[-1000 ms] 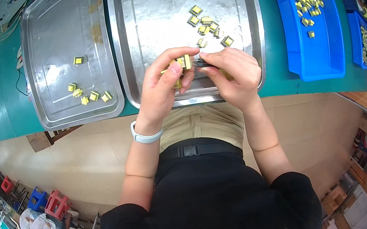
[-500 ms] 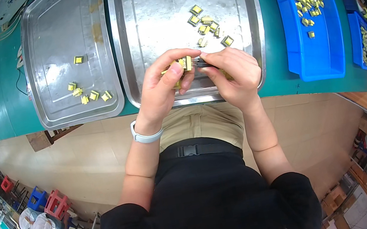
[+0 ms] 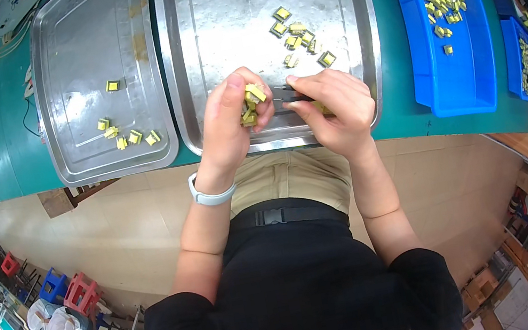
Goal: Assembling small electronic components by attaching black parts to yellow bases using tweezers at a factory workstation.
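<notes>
Several small yellow blocky components (image 3: 254, 93) are held bunched at mixed angles; just right of them, dark tweezers (image 3: 291, 94) point left, tips spread apart.

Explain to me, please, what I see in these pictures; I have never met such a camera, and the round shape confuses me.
There is no machine here, only a person's two bare hands. All the pictures come from one wide fisheye camera worn on the head, looking down, so straight edges bend and the corners are black.

The left hand holds a few small yellow blocks. The right hand holds a dark tool with thin tips, perhaps tweezers.

On the green table lie two metal trays, side by side, each with loose yellow blocks. To the right, a large blue bin holds many more, and a smaller blue bin stands beyond it.
</notes>
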### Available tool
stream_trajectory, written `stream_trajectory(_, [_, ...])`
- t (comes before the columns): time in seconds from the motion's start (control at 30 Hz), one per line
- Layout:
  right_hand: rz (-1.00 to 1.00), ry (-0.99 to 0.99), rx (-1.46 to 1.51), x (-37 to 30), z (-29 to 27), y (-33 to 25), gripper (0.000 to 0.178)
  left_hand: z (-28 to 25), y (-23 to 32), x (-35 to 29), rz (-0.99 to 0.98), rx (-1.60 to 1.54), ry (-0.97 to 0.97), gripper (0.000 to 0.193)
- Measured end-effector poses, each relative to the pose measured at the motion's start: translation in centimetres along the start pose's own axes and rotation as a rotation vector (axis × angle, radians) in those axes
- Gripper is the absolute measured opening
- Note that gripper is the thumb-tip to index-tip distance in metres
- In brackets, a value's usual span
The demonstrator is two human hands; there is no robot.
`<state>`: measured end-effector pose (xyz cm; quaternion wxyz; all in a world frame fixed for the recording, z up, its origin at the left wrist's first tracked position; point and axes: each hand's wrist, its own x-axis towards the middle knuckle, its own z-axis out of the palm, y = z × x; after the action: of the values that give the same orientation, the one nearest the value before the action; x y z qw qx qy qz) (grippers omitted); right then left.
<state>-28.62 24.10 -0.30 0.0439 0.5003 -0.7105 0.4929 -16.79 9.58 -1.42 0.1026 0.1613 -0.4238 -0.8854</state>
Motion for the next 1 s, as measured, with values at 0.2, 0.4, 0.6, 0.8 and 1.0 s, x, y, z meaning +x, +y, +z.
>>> stream_trajectory(0.2, [-0.038, -0.013, 0.018, 0.1, 0.2, 0.0, 0.03, -0.2, -0.2, 0.0, -0.017, 0.03, -0.064, 0.049])
stream_trajectory(0.4, [-0.075, -0.044, 0.041, 0.1, 0.1, 0.1, 0.029, -0.1, -0.1, -0.1, -0.038, 0.071, -0.081, 0.047])
stream_trajectory(0.6, [-0.086, -0.062, 0.031, 0.3, 0.1, -0.2, 0.029, -0.4, 0.0, -0.4, -0.066, 0.097, -0.069, 0.046])
stream_trajectory(0.8, [0.009, 0.037, 0.037, -0.1, -0.6, -0.3, 0.028, -1.3, 4.1, -3.1, 0.283, 0.696, 0.297, 0.042])
stream_trajectory(1.0, [0.178, 0.38, 0.103, -1.5, -0.2, 0.0, 0.027, -6.7, 9.3, -5.4, 0.322, 1.39, 0.877, 0.027])
